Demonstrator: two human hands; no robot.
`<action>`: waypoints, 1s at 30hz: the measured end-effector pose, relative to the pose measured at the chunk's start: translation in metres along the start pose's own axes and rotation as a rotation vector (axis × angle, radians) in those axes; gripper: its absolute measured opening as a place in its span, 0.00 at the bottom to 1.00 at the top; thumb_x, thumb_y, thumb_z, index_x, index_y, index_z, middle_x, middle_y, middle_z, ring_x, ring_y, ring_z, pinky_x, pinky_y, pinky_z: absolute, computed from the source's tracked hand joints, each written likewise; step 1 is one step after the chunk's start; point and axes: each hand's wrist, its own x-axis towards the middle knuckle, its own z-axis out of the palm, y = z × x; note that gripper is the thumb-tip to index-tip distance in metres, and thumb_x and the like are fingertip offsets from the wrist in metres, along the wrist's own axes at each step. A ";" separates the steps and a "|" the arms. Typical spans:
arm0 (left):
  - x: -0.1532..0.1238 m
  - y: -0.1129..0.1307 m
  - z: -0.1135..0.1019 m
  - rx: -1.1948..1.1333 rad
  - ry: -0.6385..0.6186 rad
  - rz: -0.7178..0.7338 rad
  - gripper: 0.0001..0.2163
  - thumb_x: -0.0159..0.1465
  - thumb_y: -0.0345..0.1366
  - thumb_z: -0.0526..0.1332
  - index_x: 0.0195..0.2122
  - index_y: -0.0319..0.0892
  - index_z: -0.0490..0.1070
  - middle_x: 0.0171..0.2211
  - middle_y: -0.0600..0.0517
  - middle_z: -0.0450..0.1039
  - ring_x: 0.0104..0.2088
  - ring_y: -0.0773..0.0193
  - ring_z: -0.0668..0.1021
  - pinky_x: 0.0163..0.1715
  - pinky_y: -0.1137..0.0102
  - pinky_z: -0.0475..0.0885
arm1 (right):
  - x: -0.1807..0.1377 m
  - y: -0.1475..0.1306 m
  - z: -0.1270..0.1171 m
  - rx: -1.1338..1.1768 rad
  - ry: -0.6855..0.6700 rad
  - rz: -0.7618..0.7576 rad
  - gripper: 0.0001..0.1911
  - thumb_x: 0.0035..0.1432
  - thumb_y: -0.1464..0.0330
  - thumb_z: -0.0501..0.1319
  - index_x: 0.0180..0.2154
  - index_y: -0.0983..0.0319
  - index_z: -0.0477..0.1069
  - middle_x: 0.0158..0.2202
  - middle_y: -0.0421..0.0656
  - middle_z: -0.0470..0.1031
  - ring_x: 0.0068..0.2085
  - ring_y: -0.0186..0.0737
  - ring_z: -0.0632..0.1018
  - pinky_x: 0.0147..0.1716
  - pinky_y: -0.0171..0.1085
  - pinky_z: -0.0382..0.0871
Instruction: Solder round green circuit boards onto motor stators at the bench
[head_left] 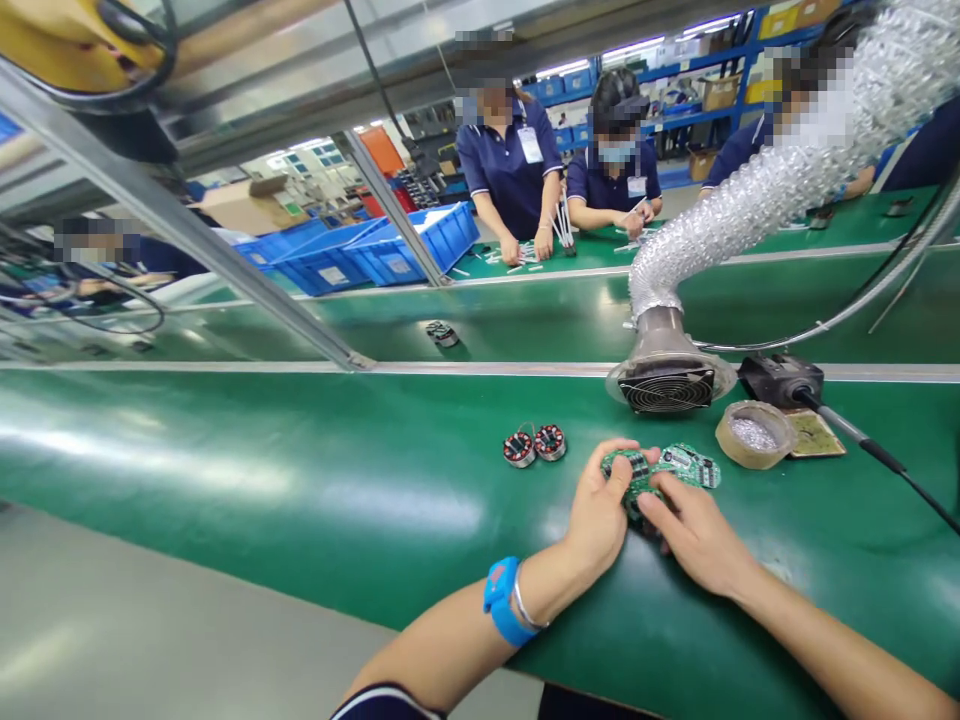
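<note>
**Circuit board (679, 466) between our two hands**

We hold it low over the green table (300, 470), near right. Our left hand (600, 510) closes around its left end. Our right hand (697, 540) touches the near edge with bent fingers; whether it grips, we cannot tell. Two round coils (534, 445) lie just left.

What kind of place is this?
Probably an electronics factory assembly line: the left hand and right hand hold a circuit board at a long green belt, a fan with a foil hose stands nearby, and uniformed people work opposite.
</note>
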 end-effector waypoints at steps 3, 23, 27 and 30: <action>-0.009 -0.006 -0.001 0.309 -0.057 0.204 0.16 0.62 0.51 0.63 0.40 0.42 0.71 0.38 0.46 0.80 0.46 0.53 0.79 0.53 0.59 0.69 | -0.008 -0.011 0.011 0.078 -0.103 0.085 0.25 0.70 0.56 0.39 0.30 0.60 0.64 0.17 0.36 0.70 0.14 0.32 0.68 0.16 0.31 0.58; 0.028 -0.019 -0.034 1.350 -0.623 0.539 0.25 0.62 0.42 0.62 0.61 0.46 0.63 0.62 0.42 0.62 0.63 0.45 0.60 0.61 0.48 0.54 | -0.026 0.087 -0.124 -0.062 0.761 0.415 0.40 0.56 0.49 0.61 0.62 0.62 0.52 0.50 0.57 0.71 0.32 0.45 0.76 0.29 0.42 0.70; 0.030 -0.006 -0.039 1.410 -0.579 0.669 0.22 0.64 0.28 0.52 0.59 0.44 0.63 0.61 0.44 0.65 0.61 0.54 0.65 0.60 0.56 0.59 | 0.010 0.084 -0.133 -0.301 0.805 0.315 0.29 0.60 0.52 0.59 0.58 0.60 0.65 0.44 0.53 0.76 0.40 0.52 0.77 0.44 0.49 0.69; 0.033 0.024 -0.064 1.529 -0.301 0.756 0.23 0.59 0.28 0.55 0.57 0.41 0.65 0.59 0.42 0.66 0.61 0.52 0.65 0.60 0.56 0.58 | 0.028 0.082 -0.132 -0.341 0.765 0.285 0.26 0.62 0.52 0.57 0.56 0.57 0.69 0.45 0.50 0.77 0.49 0.59 0.76 0.51 0.54 0.66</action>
